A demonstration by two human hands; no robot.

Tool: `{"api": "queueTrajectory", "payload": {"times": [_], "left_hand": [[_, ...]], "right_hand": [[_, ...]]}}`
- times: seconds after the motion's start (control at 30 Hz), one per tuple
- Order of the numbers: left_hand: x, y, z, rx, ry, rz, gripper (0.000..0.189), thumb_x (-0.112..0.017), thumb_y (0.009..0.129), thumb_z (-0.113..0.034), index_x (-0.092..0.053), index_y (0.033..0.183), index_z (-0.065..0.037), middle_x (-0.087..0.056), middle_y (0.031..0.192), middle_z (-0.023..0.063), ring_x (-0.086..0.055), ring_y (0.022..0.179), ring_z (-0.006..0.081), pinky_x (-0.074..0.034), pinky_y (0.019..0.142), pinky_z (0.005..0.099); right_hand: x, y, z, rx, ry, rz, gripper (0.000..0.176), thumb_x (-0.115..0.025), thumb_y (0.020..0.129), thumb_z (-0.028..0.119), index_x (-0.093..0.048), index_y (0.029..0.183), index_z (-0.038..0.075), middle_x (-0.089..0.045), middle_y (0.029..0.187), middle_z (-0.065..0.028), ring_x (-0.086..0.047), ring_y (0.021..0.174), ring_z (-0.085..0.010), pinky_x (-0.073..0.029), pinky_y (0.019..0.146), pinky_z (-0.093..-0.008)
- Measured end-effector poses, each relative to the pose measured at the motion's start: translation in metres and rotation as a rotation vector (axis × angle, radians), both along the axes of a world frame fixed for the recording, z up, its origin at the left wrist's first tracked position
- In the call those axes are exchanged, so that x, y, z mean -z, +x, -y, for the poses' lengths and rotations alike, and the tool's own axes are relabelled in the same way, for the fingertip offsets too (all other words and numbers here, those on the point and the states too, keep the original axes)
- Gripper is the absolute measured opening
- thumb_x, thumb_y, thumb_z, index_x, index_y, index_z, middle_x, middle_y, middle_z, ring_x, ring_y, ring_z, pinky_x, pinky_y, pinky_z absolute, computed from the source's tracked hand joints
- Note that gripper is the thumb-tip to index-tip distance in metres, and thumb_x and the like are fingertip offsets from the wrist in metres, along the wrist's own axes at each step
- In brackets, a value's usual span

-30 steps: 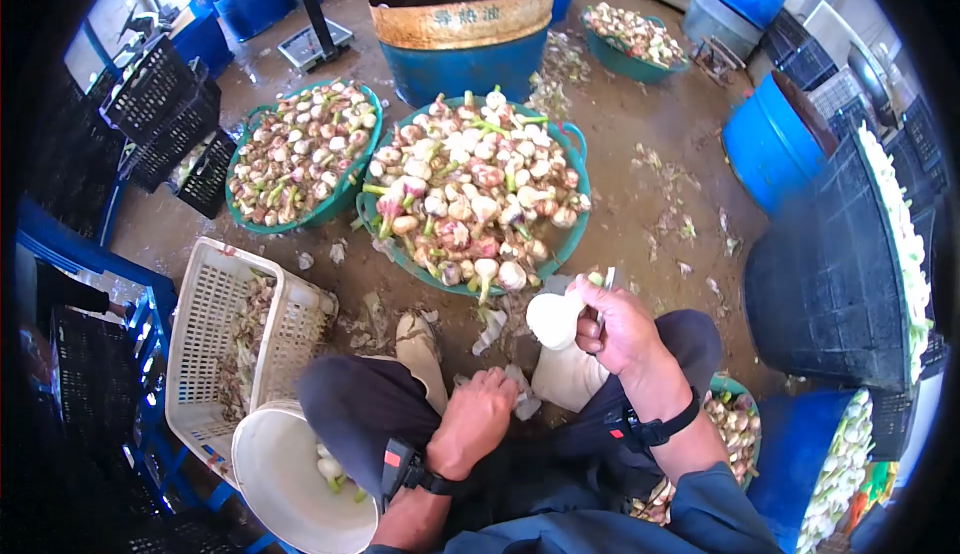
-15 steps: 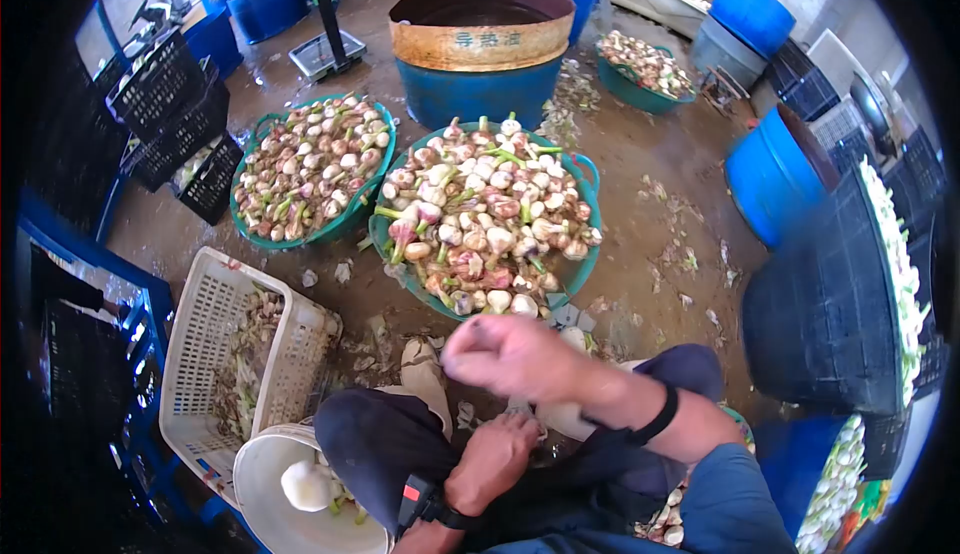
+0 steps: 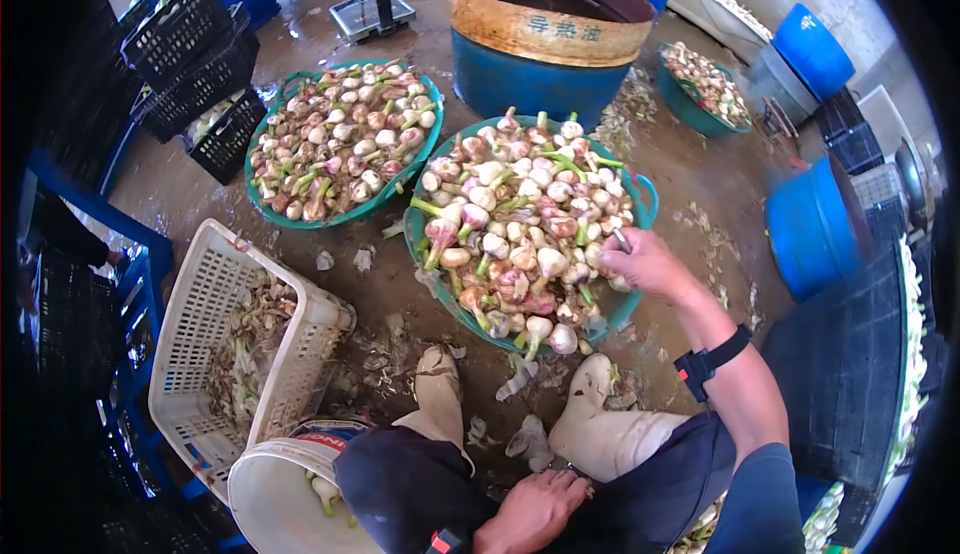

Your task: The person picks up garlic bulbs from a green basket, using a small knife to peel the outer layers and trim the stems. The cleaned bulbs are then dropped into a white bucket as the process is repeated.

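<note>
My right hand (image 3: 645,262) reaches over the right edge of a green basin (image 3: 648,197) heaped with garlic bulbs (image 3: 520,224), some with short green stems. Its fingers are closed, and the end of a small dark tool (image 3: 621,241) sticks out by the thumb; its kind I cannot tell. The fingertips are right at the outermost bulbs. Low in the view, my left hand (image 3: 540,509) lies back up between my knees, fingers stretched out, nothing visible in it. Left of my knee stands a white bucket (image 3: 265,499) with trimmed garlic (image 3: 325,494) inside.
A second green basin of garlic (image 3: 340,144) stands behind on the left. A white crate (image 3: 185,354) holds peelings. Beyond are a blue drum (image 3: 530,74), a scale (image 3: 370,16) and stacked black crates (image 3: 180,29). A large dark tub (image 3: 835,364) stands at right. Scraps litter the wet floor.
My right hand has moved from above my lap out to the basin's right side. My left hand stays low. A round white bulb seen in the bucket earlier no longer shows there. The view has shifted.
</note>
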State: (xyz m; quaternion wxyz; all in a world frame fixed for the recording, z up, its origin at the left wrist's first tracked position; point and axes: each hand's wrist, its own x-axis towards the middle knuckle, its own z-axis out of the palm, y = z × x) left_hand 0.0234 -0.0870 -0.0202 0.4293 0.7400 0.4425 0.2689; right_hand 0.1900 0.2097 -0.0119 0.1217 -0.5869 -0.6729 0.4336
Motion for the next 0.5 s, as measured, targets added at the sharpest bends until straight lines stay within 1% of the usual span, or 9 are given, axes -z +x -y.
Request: {"api": "queueTrajectory", "payload": {"times": [0.07, 0.1, 0.13, 0.2, 0.27, 0.33, 0.4, 0.43, 0.5], "left_hand": [[-0.001, 0.000, -0.004, -0.032, -0.079, 0.070, 0.016, -0.053, 0.078, -0.011, -0.059, 0.089, -0.002, -0.057, 0.084, 0.0194, -0.057, 0.079, 0.0361, -0.046, 0.068, 0.0439], [0.001, 0.001, -0.006, -0.045, -0.105, 0.089, 0.016, -0.054, 0.078, -0.012, -0.059, 0.089, -0.003, -0.057, 0.084, 0.0192, -0.057, 0.079, 0.0360, -0.046, 0.068, 0.0439], [0.003, 0.000, -0.007, -0.051, -0.115, 0.103, 0.016, -0.054, 0.078, -0.013, -0.059, 0.090, -0.003, -0.057, 0.084, 0.0189, -0.057, 0.079, 0.0358, -0.046, 0.068, 0.0440], [0.008, 0.000, -0.010, -0.063, -0.137, 0.130, 0.016, -0.055, 0.078, -0.014, -0.059, 0.090, -0.003, -0.057, 0.084, 0.0183, -0.057, 0.079, 0.0356, -0.046, 0.068, 0.0441], [0.014, 0.002, -0.010, -0.078, -0.160, 0.145, 0.017, -0.056, 0.078, -0.015, -0.059, 0.090, -0.004, -0.057, 0.085, 0.0178, -0.057, 0.079, 0.0353, -0.046, 0.067, 0.0442], [0.018, 0.000, -0.012, -0.086, -0.177, 0.168, 0.017, -0.057, 0.078, -0.017, -0.059, 0.090, -0.004, -0.058, 0.085, 0.0173, -0.057, 0.080, 0.0350, -0.046, 0.067, 0.0443], [0.023, -0.001, -0.013, -0.094, -0.191, 0.184, 0.018, -0.058, 0.078, -0.018, -0.059, 0.090, -0.005, -0.058, 0.085, 0.0167, -0.057, 0.080, 0.0348, -0.046, 0.067, 0.0445], [0.026, -0.001, -0.011, -0.097, -0.195, 0.192, 0.018, -0.058, 0.078, -0.019, -0.059, 0.090, -0.005, -0.058, 0.085, 0.0164, -0.057, 0.080, 0.0346, -0.046, 0.067, 0.0445], [0.032, -0.001, -0.009, -0.108, -0.202, 0.201, 0.019, -0.059, 0.078, -0.020, -0.060, 0.090, -0.006, -0.058, 0.085, 0.0159, -0.057, 0.080, 0.0344, -0.046, 0.067, 0.0446]], "right_hand": [[0.034, -0.022, -0.018, -0.134, 0.144, 0.051, 0.020, -0.062, 0.077, 0.025, -0.059, 0.079, 0.006, -0.059, 0.068, -0.0032, -0.053, 0.061, -0.0142, -0.043, 0.057, -0.0316], [0.050, -0.036, -0.024, -0.198, 0.155, 0.002, 0.023, -0.061, 0.076, 0.026, -0.059, 0.079, 0.003, -0.060, 0.070, -0.0079, -0.056, 0.064, -0.0191, -0.045, 0.061, -0.0347], [0.046, -0.056, -0.027, -0.288, 0.147, 0.079, 0.025, -0.061, 0.075, 0.025, -0.057, 0.081, 0.002, -0.059, 0.071, -0.0119, -0.058, 0.067, -0.0238, -0.045, 0.062, -0.0368], [0.057, -0.091, -0.036, -0.372, 0.146, 0.183, 0.024, -0.059, 0.075, 0.023, -0.056, 0.084, 0.002, -0.059, 0.074, -0.0152, -0.059, 0.072, -0.0264, -0.046, 0.064, -0.0400], [0.083, -0.122, -0.044, -0.456, 0.267, 0.219, 0.018, -0.055, 0.076, 0.014, -0.057, 0.091, 0.004, -0.058, 0.087, -0.0189, -0.060, 0.079, -0.0339, -0.048, 0.071, -0.0446], [0.110, -0.150, -0.050, -0.515, 0.582, 0.103, 0.018, -0.060, 0.077, 0.013, -0.060, 0.094, 0.007, -0.059, 0.093, -0.0162, -0.060, 0.081, -0.0361, -0.048, 0.070, -0.0447], [0.115, -0.188, -0.056, -0.572, 0.505, 0.244, 0.023, -0.057, 0.077, 0.006, -0.059, 0.099, 0.012, -0.056, 0.101, -0.0167, -0.060, 0.085, -0.0365, -0.048, 0.072, -0.0460], [0.127, -0.204, -0.060, -0.627, 0.503, 0.268, 0.028, -0.056, 0.076, 0.002, -0.059, 0.100, 0.016, -0.054, 0.100, -0.0182, -0.060, 0.088, -0.0369, -0.047, 0.072, -0.0460], [0.147, -0.228, -0.062, -0.662, 0.423, 0.436, 0.033, -0.049, 0.082, 0.006, -0.059, 0.109, 0.022, -0.053, 0.114, -0.0211, -0.059, 0.098, -0.0372, -0.046, 0.082, -0.0459]]}}
